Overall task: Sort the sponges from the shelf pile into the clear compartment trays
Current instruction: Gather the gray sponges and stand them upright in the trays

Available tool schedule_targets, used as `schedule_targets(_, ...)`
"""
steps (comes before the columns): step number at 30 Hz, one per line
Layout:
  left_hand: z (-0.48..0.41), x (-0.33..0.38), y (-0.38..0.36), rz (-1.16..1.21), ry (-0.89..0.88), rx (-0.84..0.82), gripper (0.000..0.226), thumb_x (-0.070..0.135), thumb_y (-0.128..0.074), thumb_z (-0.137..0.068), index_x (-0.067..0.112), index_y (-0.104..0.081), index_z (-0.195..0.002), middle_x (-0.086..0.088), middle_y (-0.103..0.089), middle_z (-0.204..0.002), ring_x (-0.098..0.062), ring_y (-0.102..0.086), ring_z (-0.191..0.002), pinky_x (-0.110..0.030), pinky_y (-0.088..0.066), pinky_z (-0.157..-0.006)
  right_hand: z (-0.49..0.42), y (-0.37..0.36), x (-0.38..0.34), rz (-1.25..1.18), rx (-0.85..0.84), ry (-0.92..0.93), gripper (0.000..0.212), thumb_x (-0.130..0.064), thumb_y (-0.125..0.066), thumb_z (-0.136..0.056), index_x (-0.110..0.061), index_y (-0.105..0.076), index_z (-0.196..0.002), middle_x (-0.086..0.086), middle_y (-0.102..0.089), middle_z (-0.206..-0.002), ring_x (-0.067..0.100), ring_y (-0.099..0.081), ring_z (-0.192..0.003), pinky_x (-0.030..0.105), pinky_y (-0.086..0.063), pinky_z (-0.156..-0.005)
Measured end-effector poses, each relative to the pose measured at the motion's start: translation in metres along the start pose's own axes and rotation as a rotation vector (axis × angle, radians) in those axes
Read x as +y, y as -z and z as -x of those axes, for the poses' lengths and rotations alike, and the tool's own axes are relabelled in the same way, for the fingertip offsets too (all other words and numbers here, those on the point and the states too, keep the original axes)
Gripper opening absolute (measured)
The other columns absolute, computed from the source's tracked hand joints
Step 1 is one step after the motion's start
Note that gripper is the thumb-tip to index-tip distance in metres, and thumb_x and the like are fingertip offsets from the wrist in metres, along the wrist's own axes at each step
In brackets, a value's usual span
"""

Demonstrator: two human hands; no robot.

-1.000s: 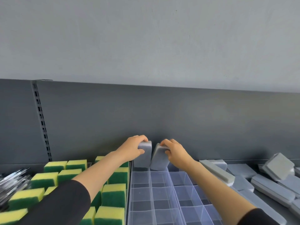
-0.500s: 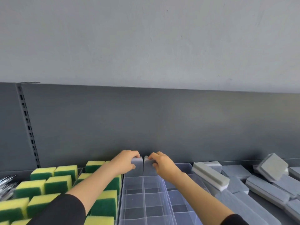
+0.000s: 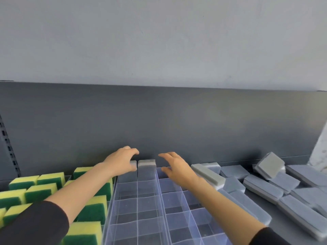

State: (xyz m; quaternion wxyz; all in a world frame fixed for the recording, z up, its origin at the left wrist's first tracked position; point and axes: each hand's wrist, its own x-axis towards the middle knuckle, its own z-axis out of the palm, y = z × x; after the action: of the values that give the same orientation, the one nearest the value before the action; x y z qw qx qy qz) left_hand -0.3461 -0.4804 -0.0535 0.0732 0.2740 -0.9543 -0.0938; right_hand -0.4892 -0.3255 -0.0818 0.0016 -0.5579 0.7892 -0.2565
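Note:
Two grey sponges stand on edge side by side in the far compartments of a clear tray (image 3: pixel 136 206): the left sponge (image 3: pixel 133 164) and the right sponge (image 3: pixel 146 165). My left hand (image 3: pixel 122 160) hovers over the left sponge with fingers spread, thumb beside it. My right hand (image 3: pixel 174 167) is lifted off to the right of the right sponge, fingers apart, holding nothing. A second clear tray (image 3: pixel 187 214) lies beside the first. The pile of grey sponges (image 3: pixel 265 183) covers the shelf on the right.
A tray of yellow-and-green sponges (image 3: pixel 42 188) fills the left. The dark shelf back panel (image 3: pixel 159 121) rises right behind the trays. A slotted upright (image 3: pixel 7 147) stands at far left.
Both hands have let go of the two grey sponges, which now stand in the tray's far compartments. The right hand has pulled away to the right; the view has shifted rightward.

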Motion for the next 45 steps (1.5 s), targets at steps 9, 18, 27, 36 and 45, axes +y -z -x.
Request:
schedule_targets(9,-0.009,0.104,-0.004,-0.004,-0.239,0.002,0.051,0.031,-0.059,-0.087,0.022,-0.043,-0.135,0.002,-0.042,-0.137,-0.018,-0.049,-0.117,-0.035,-0.045,-0.094,0.086,0.068,0.067,0.016,0.129,-0.158,0.036,-0.021,-0.054,-0.091,-0.017,-0.051,-0.127,0.004,-0.054,-0.127,0.02,-0.053,-0.114,0.025,-0.039,-0.093)
schedule_targets(18,-0.021,0.182,-0.053,0.0,-0.388,-0.12,0.052,0.033,-0.06,-0.086,0.02,-0.045,-0.133,0.002,-0.045,-0.134,-0.019,-0.042,-0.123,-0.039,-0.042,-0.097,0.174,0.071,0.104,-0.039,0.01,-0.273,0.043,-0.035,-0.058,-0.087,-0.025,-0.049,-0.128,-0.005,-0.049,-0.126,0.013,-0.05,-0.114,0.023,-0.04,-0.094)
schedule_targets(27,-0.036,0.2,-0.078,-0.078,-0.415,-0.224,0.071,0.039,-0.069,-0.076,0.019,-0.04,-0.137,0.001,-0.046,-0.134,-0.02,-0.04,-0.124,-0.034,-0.04,-0.096,0.198,0.056,0.104,-0.023,-0.157,-0.277,0.072,-0.05,-0.068,-0.072,-0.036,-0.035,-0.135,-0.012,-0.036,-0.129,0.007,-0.036,-0.12,0.023,-0.037,-0.099)
schedule_targets(36,-0.04,0.208,-0.079,-0.116,-0.445,-0.222,0.057,0.039,-0.065,-0.077,0.029,-0.047,-0.13,0.001,-0.052,-0.126,-0.02,-0.047,-0.117,-0.036,-0.042,-0.094,0.2,0.075,0.12,-0.073,0.029,-0.309,0.048,-0.025,-0.062,-0.076,-0.032,-0.05,-0.122,-0.01,-0.044,-0.119,-0.002,-0.045,-0.078,0.006,-0.036,-0.068)
schedule_targets(45,-0.043,0.224,-0.086,-0.441,-0.488,-0.195,0.071,0.052,-0.07,-0.069,0.029,-0.043,-0.13,0.0,-0.048,-0.126,-0.023,-0.044,-0.117,-0.038,-0.038,-0.087,0.215,0.094,0.143,-0.224,0.104,-0.434,0.042,-0.021,-0.063,-0.075,-0.041,-0.048,-0.108,-0.01,-0.043,-0.119,0.01,-0.055,-0.086,0.015,-0.043,-0.072)
